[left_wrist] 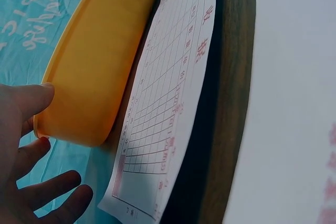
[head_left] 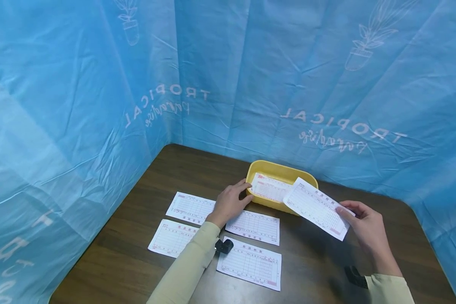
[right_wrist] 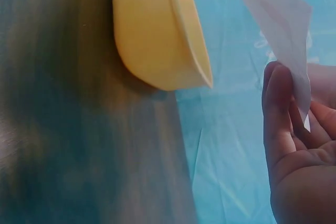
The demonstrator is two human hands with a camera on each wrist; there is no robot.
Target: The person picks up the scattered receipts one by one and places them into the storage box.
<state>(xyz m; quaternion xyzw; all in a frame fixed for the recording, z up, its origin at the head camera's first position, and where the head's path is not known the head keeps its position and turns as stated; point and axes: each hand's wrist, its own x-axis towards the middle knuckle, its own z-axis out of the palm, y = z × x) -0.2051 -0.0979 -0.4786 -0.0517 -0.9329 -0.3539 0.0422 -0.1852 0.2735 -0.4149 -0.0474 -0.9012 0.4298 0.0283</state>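
Right hand (head_left: 366, 228) pinches a receipt slip (head_left: 317, 207) by its near corner, over the yellow tray (head_left: 279, 171); left hand (head_left: 229, 202), fingers relaxed, steadies the tray's rim. Risk: thin corner grip, slip could sag and miss.

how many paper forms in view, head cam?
6: four flat on the table at; one in the yellow tray at; one in the right hand at. More may lie underneath.
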